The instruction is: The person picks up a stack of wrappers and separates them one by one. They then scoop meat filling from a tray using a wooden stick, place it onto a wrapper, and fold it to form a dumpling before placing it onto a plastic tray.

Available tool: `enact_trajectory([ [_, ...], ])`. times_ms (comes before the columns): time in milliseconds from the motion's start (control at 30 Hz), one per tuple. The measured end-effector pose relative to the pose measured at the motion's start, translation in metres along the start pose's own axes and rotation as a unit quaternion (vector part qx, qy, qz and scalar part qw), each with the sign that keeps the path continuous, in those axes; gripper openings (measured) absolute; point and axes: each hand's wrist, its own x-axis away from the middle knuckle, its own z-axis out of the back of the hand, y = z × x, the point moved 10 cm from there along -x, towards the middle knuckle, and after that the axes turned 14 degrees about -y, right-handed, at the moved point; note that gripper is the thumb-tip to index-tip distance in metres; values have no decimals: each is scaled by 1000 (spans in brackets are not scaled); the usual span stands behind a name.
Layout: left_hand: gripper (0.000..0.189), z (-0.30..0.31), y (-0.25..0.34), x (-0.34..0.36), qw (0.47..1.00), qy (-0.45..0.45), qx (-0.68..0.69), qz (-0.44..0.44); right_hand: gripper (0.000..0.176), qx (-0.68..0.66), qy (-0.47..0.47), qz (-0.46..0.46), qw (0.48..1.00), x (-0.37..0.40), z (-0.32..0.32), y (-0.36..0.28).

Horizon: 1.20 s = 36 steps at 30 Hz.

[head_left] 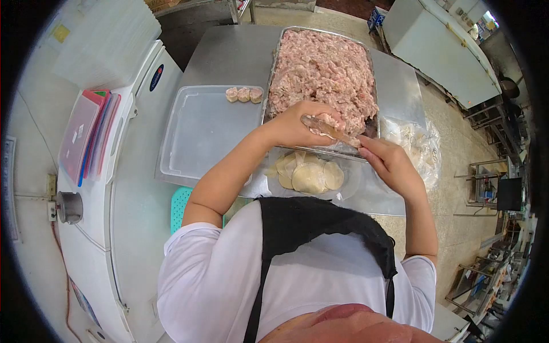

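Note:
My left hand [300,122] is cupped over the near edge of a metal tray [277,60] heaped with raw ground meat [320,68]. Its fingers curl around what looks like a dumpling wrapper with meat [323,134], mostly hidden by the hand and the tool. Gripped in my right hand [391,161] is a flat wooden spatula [329,129] smeared with meat, its blade lying across the left hand. Close below the tray, round pale dough wrappers [309,174] lie overlapping on clear plastic. Three small filled dumplings [243,95] stand in a row on a translucent plastic tray [211,134] to the left.
A metal table [226,54] bears the trays. Clear plastic bags [414,143] are at its right edge. A turquoise perforated basket [179,208] shows at lower left. A white refrigerator [137,166] stands on the left, with coloured cutting boards [91,137] beside it. A white chest [440,48] stands at upper right.

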Motion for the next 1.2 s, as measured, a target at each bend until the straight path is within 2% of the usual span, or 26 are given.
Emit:
enact_trajectory([
  [67, 36, 1, -21, 5, 996, 30, -42, 78, 26, 20, 14, -12, 1000, -6, 5, 18],
  [100, 36, 0, -24, 3, 996, 28, -42, 78, 26, 39, 27, -23, 999, -6, 9, 24],
  [133, 32, 2, -48, 7, 982, 61, 86, 155, 26, 125, 65, -51, 989, -5, 17, 24],
  [167, 28, 0, -71, 14, 946, 94, 211, 227, 26, 125, 65, -50, 989, -5, 14, 19],
  [233, 26, 4, -102, 16, 956, 118, 179, 200, 27, 207, 159, -38, 964, 3, 18, -3],
  [267, 24, 8, -108, 17, 964, 138, 147, 172, 26, 212, 167, -21, 963, -1, 8, -3],
  [300, 24, 9, -105, 17, 964, 138, 147, 173, 26, 211, 166, -21, 963, -7, -4, 16],
  [367, 36, 0, -101, 20, 950, 98, 159, 250, 23, 209, 94, -108, 967, -19, -30, 86],
  [400, 36, 0, -90, 21, 951, 95, 157, 247, 21, 195, 40, -148, 969, -18, -32, 106],
  [467, 52, -3, -66, 25, 948, 75, 186, 248, 21, 181, 29, -167, 969, -7, -22, 110],
  [500, 52, -1, -57, 28, 948, 72, 188, 248, 20, 167, 9, -182, 969, 1, -16, 106],
  [567, 66, -2, -37, 22, 965, 24, 139, 222, 22, 120, 32, -212, 969, 15, 6, 87],
  [600, 66, -4, -41, 20, 965, 19, 139, 221, 25, 12, 65, -162, 985, 20, 12, 80],
  [633, 63, 6, -22, 14, 992, 60, 15, 111, 28, -97, 97, -108, 985, 27, 19, 73],
  [667, 60, 11, 6, 13, 989, 99, -107, -3, 33, -164, 51, -100, 980, 27, 17, 57],
  [700, 60, 7, 8, 12, 990, 93, -107, -5, 33, -166, 56, -104, 979, 27, 10, 54],
  [767, 50, -9, -15, 8, 994, 14, -17, 110, 31, -118, 4, -68, 991, 19, -15, 39],
  [833, 45, -12, -18, 6, 995, 2, -82, 64, 30, -165, -30, -94, 981, 19, -33, 43],
  [867, 41, -14, -11, 5, 989, -3, -146, 17, 30, -134, -30, -52, 989, 17, -35, 46],
  [900, 41, -15, -8, 6, 989, -4, -148, 17, 30, -103, -29, -11, 994, 16, -34, 49],
  [967, 37, -18, -36, 14, 986, -10, -14, 164, 28, -51, -5, 2, 999, 19, -23, 50],
  [1000, 37, -18, -34, 13, 986, -9, -17, 164, 27, 20, 42, -41, 998, 24, -9, 46],
  [1033, 41, -15, -46, 17, 976, 18, 42, 211, 26, 93, 87, -82, 988, 28, 3, 40],
  [1067, 46, -13, -59, 22, 960, 47, 103, 256, 24, 126, 131, -75, 980, 30, 3, 27],
  [1167, 40, -19, -81, 25, 958, 72, 165, 223, 26, 146, 171, 4, 974, 21, -20, 4],
  [1200, 40, -22, -77, 26, 958, 71, 165, 225, 29, 148, 140, -21, 979, 10, -41, 30],
])
